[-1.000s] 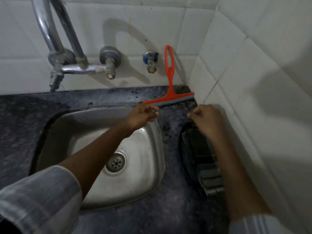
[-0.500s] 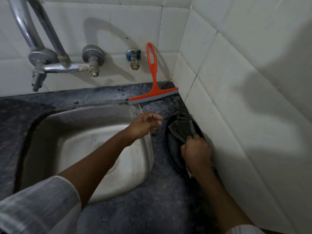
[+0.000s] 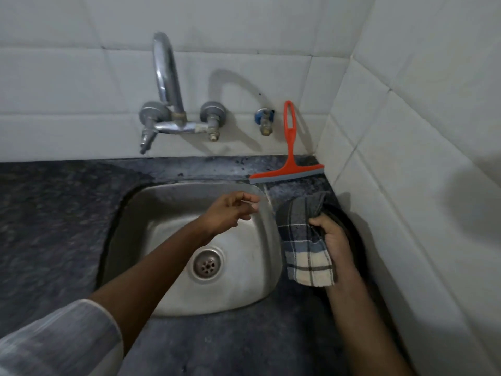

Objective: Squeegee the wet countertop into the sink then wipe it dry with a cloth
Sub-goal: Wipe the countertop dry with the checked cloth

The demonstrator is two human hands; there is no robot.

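An orange squeegee (image 3: 290,158) leans upright against the back wall tiles, its grey blade resting on the dark granite countertop (image 3: 54,226) behind the sink's right corner. My right hand (image 3: 334,240) grips a checked grey, blue and cream cloth (image 3: 305,240) that hangs over the strip of counter right of the steel sink (image 3: 168,267). My left hand (image 3: 230,213) hovers above the sink's right half, fingers loosely apart and holding nothing.
A chrome wall tap (image 3: 168,104) with two valves stands above the sink, and a small blue-capped valve (image 3: 264,120) is beside the squeegee. A dark oval dish (image 3: 349,229) lies behind my right hand against the white tiled side wall (image 3: 420,185).
My right hand went down to the dark dish, took hold of the cloth and lifted it out. My left hand drew back from the squeegee to over the sink.
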